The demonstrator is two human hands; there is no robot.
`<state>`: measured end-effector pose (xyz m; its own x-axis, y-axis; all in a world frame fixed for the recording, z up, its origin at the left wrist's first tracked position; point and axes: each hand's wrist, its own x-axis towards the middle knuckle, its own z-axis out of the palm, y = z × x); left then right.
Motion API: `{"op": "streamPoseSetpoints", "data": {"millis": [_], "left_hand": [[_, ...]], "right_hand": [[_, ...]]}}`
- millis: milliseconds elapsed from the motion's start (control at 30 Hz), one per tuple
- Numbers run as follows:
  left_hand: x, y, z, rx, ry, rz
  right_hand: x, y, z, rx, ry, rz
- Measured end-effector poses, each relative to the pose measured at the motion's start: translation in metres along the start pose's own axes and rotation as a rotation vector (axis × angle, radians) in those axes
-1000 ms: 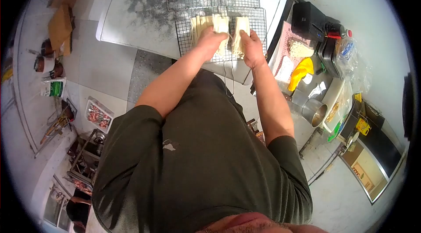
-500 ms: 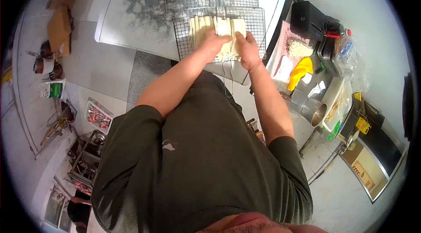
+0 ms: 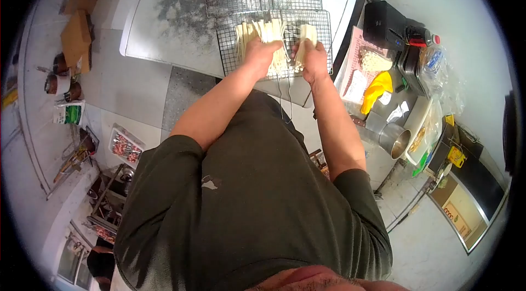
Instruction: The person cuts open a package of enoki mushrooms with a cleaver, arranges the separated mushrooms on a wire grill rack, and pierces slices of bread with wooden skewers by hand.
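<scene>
An open wire grill basket (image 3: pixel 323 61) lies on the white table, its second mesh half folded out at the far side. Enoki mushrooms (image 3: pixel 269 31) are laid side by side across the near half, stems pointing away from me. My left hand (image 3: pixel 262 53) is closed over the middle of the row, thumb pointing right across the stems. With its fingers wrapped round a separate enoki bunch (image 3: pixel 308 32), my right hand (image 3: pixel 313 58) is at the basket's right side. Bare mesh and a few stray stems show between the two bunches. Fingertips are partly hidden under the mushrooms.
The white table (image 3: pixel 148 33) has dark smudges. At right are a black device (image 3: pixel 383 25), a yellow cloth (image 3: pixel 377 91), a pile of pale pieces (image 3: pixel 375 60) and a metal pot (image 3: pixel 395 139). A white tray of skewers (image 3: pixel 126 146) stands lower left.
My right hand has moved slightly right with a bunch of enoki, opening a gap from the rest. My left hand has shifted slightly left, still on the middle of the row.
</scene>
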<state>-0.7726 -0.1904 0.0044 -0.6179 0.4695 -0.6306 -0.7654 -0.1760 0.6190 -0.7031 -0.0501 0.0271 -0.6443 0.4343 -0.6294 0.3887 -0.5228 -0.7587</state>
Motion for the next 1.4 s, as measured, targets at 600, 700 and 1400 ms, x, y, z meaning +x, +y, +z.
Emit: {"op": "streamPoseSetpoints", "data": {"millis": [600, 700, 1400], "left_hand": [[-0.011, 0.003, 0.013, -0.079, -0.052, -0.115], [0.0, -0.003, -0.005, -0.06, -0.095, -0.102], [0.015, -0.004, 0.013, 0.505, 0.146, -0.103]], "right_hand": [[-0.006, -0.005, 0.01, 0.065, -0.051, -0.018], [-0.008, -0.013, 0.008, 0.056, -0.007, -0.054], [0.017, 0.009, 0.018, -0.252, 0.049, -0.129]]}}
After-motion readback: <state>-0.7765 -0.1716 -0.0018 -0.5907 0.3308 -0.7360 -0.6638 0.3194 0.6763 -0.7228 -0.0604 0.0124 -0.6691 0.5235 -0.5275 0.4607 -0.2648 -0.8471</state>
